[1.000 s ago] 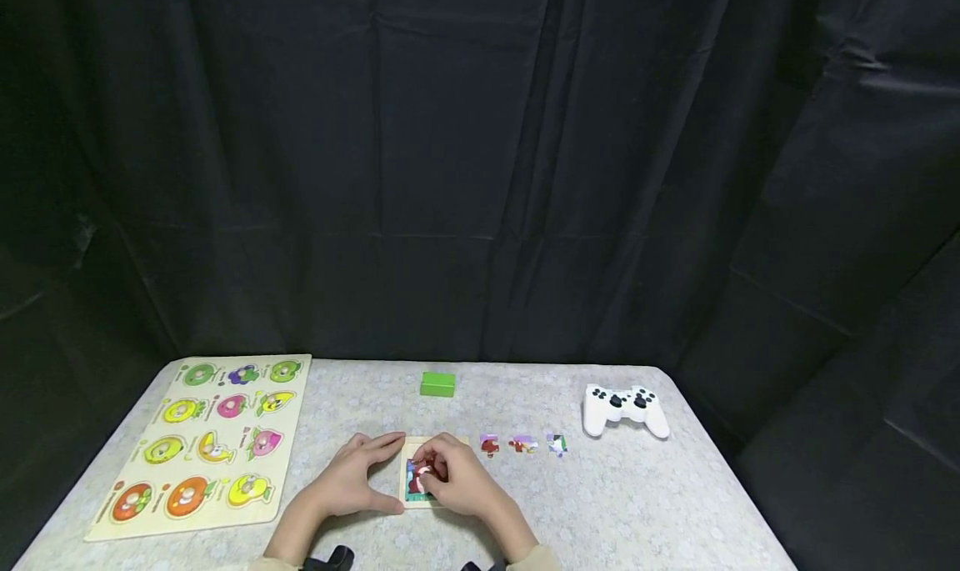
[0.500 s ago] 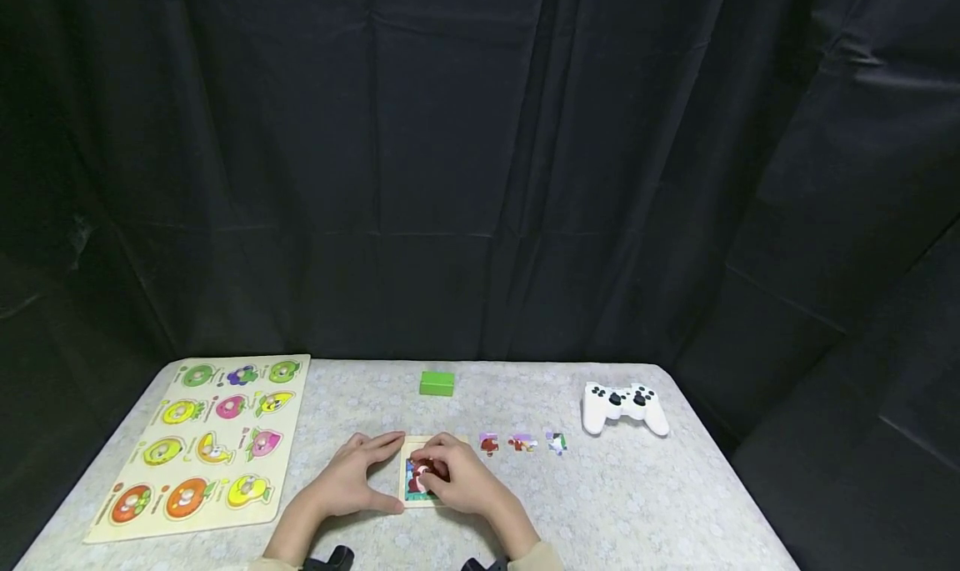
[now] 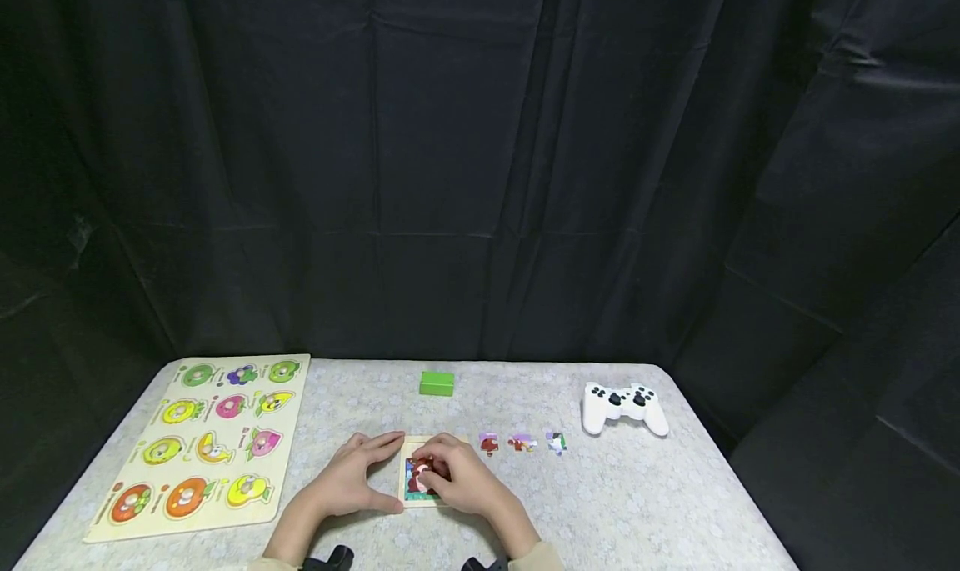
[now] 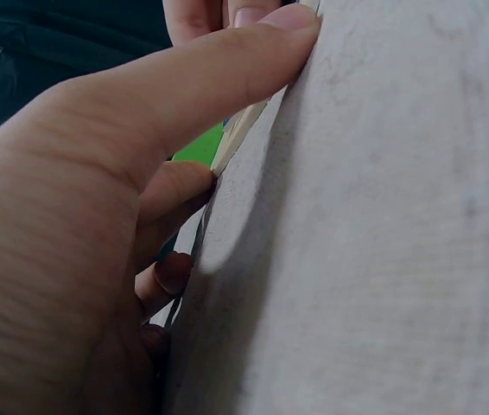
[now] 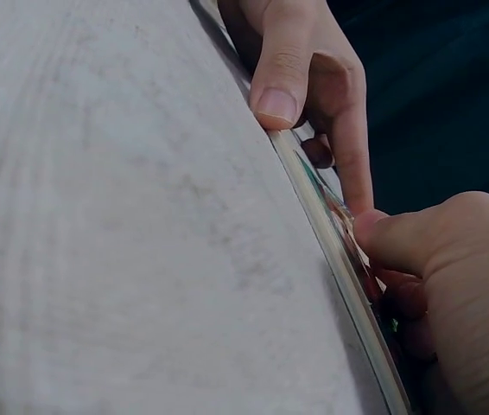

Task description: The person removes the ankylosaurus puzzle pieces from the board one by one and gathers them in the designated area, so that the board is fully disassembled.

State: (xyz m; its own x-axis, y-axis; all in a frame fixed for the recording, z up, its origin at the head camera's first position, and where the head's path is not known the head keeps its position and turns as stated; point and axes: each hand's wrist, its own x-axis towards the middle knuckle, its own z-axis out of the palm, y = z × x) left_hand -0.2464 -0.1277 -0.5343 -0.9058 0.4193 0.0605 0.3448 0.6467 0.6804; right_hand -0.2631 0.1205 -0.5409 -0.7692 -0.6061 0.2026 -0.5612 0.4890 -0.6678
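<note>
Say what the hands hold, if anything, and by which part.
The left hand touches the puzzle frame at its left edge; whether the right hand grips anything cannot be told.

The right hand (image 3: 459, 475) hides part of the framed puzzle (image 3: 414, 445), the head view's lower edge crops both sleeves (image 3: 536, 558), and printed labels (image 3: 164, 498) on the fruit board (image 3: 213, 517) are too small to read.

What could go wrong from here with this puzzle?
The left hand touches the frame at its edge, so the frame might slide if the right hand pushes. The right hand hides part of the puzzle, so a bad fit could go unseen. Three loose pieces lie nearby and could get knocked.
</note>
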